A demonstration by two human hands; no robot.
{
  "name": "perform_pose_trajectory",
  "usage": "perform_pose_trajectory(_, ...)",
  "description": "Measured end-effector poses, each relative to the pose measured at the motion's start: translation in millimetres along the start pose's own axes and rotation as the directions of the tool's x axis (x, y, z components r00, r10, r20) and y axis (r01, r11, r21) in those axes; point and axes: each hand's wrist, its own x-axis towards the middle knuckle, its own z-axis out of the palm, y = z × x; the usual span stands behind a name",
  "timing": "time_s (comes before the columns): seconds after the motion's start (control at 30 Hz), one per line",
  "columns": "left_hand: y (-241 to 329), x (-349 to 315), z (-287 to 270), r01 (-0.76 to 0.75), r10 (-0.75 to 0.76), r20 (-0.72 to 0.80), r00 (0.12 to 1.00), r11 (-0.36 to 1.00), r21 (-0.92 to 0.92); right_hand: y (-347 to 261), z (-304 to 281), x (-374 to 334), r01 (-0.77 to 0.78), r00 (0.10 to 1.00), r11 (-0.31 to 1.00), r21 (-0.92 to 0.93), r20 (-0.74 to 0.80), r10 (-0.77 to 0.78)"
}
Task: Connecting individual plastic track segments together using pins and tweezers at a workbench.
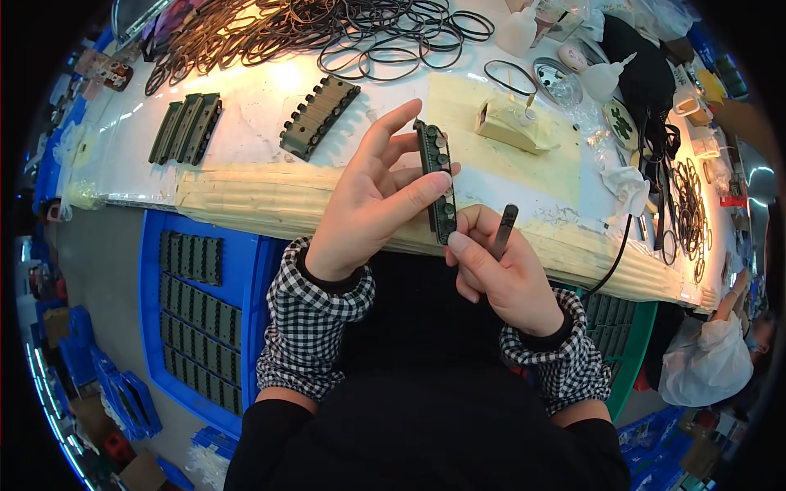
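Note:
My left hand [372, 196] holds a dark green toothed plastic track part [436, 182] upright, its thumb pressed across the part's side and its fingers spread behind. My right hand [503, 274] touches the part's lower end with a fingertip and grips a thin dark tool [505, 229] that points up. Both hands hover in front of the near edge of a white workbench [246, 123]. Checked sleeve covers wrap both wrists.
Similar green parts lie on the bench at left [187, 127] and middle [319, 116]. A heap of black rubber bands [327, 33] sits at the back. A blue crate [201, 311] with rows of parts stands lower left, a green crate [626, 335] lower right. Squeeze bottles [604, 78] stand far right.

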Motion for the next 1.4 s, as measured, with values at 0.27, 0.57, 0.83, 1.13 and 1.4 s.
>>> perform_pose_trajectory(0.27, -2, -1, 6, -0.048, 0.044, -0.076, 0.996, 0.998, -0.048, 6, 0, 3, 0.069, 0.998, 0.997, -0.042, -0.013, -0.069)
perform_pose_trajectory(0.57, 0, 1, 6, -0.037, 0.025, -0.105, 0.994, 0.993, -0.110, 2, -1, -6, 0.014, 0.998, 0.999, 0.028, -0.058, -0.013)
perform_pose_trajectory(0.83, -5, 0, 9, -0.090, 0.078, -0.127, 0.989, 0.992, -0.091, 4, 2, -4, 0.060, 0.995, 0.996, 0.062, -0.088, -0.054)
perform_pose_trajectory(1.13, -6, -2, 10, -0.103, 0.091, -0.150, 0.984, 0.992, -0.072, 5, 3, 3, 0.036, 0.996, 0.999, 0.009, -0.084, -0.035)
perform_pose_trajectory(1.4, -8, -3, 10, -0.144, 0.140, -0.165, 0.976, 0.989, -0.015, 2, 2, 2, -0.031, 0.999, 0.998, 0.050, -0.021, 0.032)
